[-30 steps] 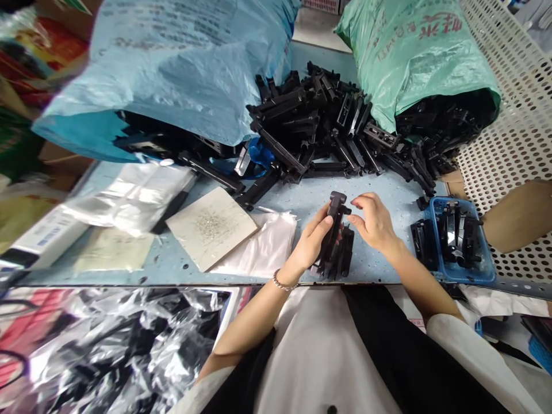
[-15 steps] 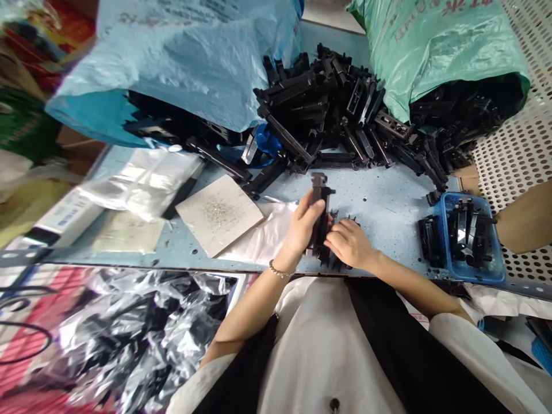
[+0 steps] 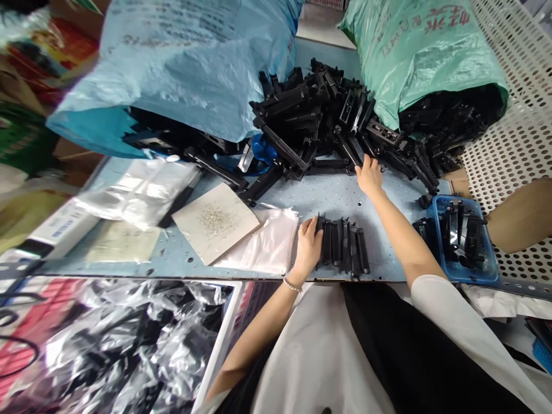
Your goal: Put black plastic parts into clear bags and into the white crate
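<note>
My left hand (image 3: 309, 244) is closed at the left end of a short row of long black plastic parts (image 3: 345, 247), near the table's front edge. Its fingers and thumb press on the leftmost part, which they partly cover. Farther out, my right hand (image 3: 370, 174) reaches to the front of a heap of similar black parts (image 3: 297, 115). Its fingertips pinch the near end of one slim black part (image 3: 352, 150), which still lies against the heap.
Blue (image 3: 181, 63) and green (image 3: 426, 52) plastic bags stand behind, holding more parts. A blue basket (image 3: 495, 270) is at right. Left of my hands lie clear plastic bags (image 3: 271, 241) and a square board (image 3: 202, 224) bearing tiny bits. A bin (image 3: 224, 322) of bagged parts is below.
The black part my left hand held up now is down with the row. My right hand has left the row and moved forward and right to the heap.
</note>
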The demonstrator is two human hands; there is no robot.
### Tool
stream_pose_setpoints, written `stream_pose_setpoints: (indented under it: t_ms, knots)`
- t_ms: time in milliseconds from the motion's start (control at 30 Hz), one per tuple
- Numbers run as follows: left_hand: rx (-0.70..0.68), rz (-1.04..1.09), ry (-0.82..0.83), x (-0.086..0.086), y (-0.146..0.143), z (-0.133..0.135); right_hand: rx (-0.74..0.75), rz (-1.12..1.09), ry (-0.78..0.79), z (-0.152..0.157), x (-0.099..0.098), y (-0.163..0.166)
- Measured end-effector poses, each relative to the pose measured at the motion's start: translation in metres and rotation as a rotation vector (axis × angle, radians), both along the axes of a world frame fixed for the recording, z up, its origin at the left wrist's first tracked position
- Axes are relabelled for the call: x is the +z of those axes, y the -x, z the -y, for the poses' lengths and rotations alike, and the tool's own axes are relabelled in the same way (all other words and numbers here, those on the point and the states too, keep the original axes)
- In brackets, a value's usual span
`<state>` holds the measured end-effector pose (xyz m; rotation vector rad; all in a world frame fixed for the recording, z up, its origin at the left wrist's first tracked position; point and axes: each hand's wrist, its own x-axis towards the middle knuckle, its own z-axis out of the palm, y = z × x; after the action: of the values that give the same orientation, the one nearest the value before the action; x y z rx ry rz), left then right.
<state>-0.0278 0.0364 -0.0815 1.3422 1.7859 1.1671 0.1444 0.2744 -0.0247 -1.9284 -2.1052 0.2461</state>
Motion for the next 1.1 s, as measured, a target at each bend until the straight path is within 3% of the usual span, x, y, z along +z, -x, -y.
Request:
stream_pose_setpoints:
  t_ms: [100, 233, 433, 567, 700, 800, 867, 1000, 1100]
  knots:
    - [-0.045, -0.018, -0.027, -0.007, -0.013, 0.004, 0.016, 0.041, 0.082, -0.019, -0.002, -0.006]
    - [-0.077, 0.038, 0.007, -0.001, -0.009, -0.006, 0.036, 0.022, 0.193, -0.029, 0.006, -0.019]
    - [-0.099, -0.011, -0.098, 0.017, 0.004, -0.027, -0.056, 0.005, 0.153, -0.035, 0.031, -0.025]
    - [-0.077, 0.152, -0.139, 0.035, 0.007, -0.039, -0.01, -0.063, 0.049, 0.015, 0.045, -0.035]
    - [-0.069, 0.675, -0.096, 0.067, -0.012, -0.059, 0.302, -0.118, -0.369, 0.116, 0.046, -0.027]
    - [-0.045, 0.941, 0.022, 0.09, -0.022, -0.065, 0.673, -0.122, -0.461, 0.171, 0.052, -0.018]
    - [-0.119, 1.023, 0.134, 0.101, -0.021, -0.058, 0.788, -0.213, -0.463, 0.178, 0.06, -0.017]
    - [-0.308, 1.114, 0.285, 0.11, -0.018, -0.033, 0.647, -0.291, -0.518, 0.145, 0.07, -0.02]
    - [-0.346, 1.121, 0.311, 0.113, -0.022, -0.019, 0.633, -0.325, -0.415, 0.124, 0.069, -0.009]
